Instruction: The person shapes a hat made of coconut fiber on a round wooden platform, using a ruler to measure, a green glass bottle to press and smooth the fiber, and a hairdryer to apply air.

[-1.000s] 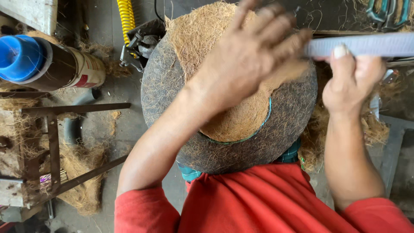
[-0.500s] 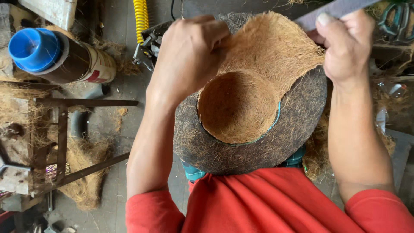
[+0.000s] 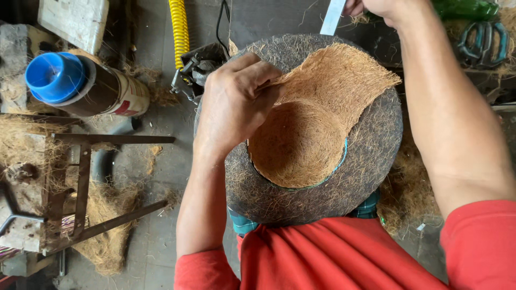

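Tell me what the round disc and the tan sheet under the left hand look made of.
Disc: seemingly coarse dark-brown matted fibre, perhaps coconut coir; loose bristly strands show at its rim. Tan sheet, pressed into the disc's hole by the left hand: finer, lighter fibre mat with a woolly, matte surface.

Floor: grey concrete floor (image 3: 161, 177), dusty, strewn with loose tan coconut fibre (image 3: 107, 247).
Left side: rusty angled metal frame (image 3: 80, 177) standing over the fibre; pale wooden block (image 3: 75, 19) at the top corner.
Top: yellow ribbed hose (image 3: 179, 29) running upward.
Light: even daylight, soft shadows.
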